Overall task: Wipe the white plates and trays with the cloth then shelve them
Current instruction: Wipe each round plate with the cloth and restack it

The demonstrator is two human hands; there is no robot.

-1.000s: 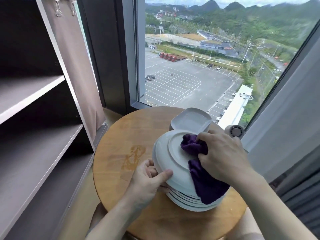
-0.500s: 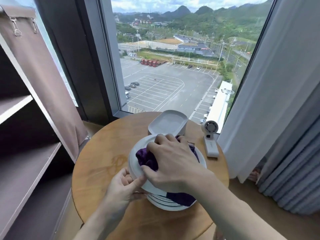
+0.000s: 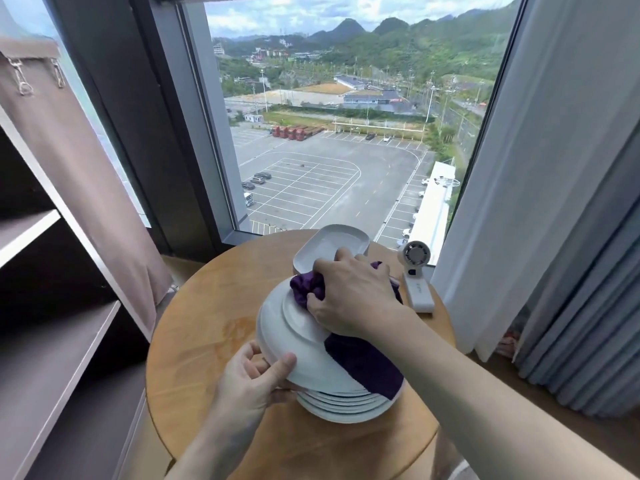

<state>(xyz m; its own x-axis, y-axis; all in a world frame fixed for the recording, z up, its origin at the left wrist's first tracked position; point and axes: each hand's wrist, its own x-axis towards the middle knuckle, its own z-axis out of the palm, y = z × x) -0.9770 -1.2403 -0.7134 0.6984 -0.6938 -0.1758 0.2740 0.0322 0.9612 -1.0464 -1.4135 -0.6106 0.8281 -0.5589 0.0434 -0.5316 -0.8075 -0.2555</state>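
This is a lived-in room, like a flat or a hotel room, high up in a tall building. The big window (image 3: pixel 329 133) looks far down on a car park (image 3: pixel 311 188) and green hills (image 3: pixel 415 39). Long curtains (image 3: pixel 554 168) hang at the right. A small round wooden surface (image 3: pixel 194 341) by the glass carries a stack of white plates (image 3: pixel 346 407) and a little white fan (image 3: pixel 417 271). Open shelves (image 3: pixel 52 341) with a cloth cover (image 3: pixel 86 185) stand at the left.

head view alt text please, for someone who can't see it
A right hand presses a purple cloth onto a tilted white plate that the left hand grips by its rim, above a stack of white plates on a round wooden table. A white tray and small fan sit behind; shelves stand at left.
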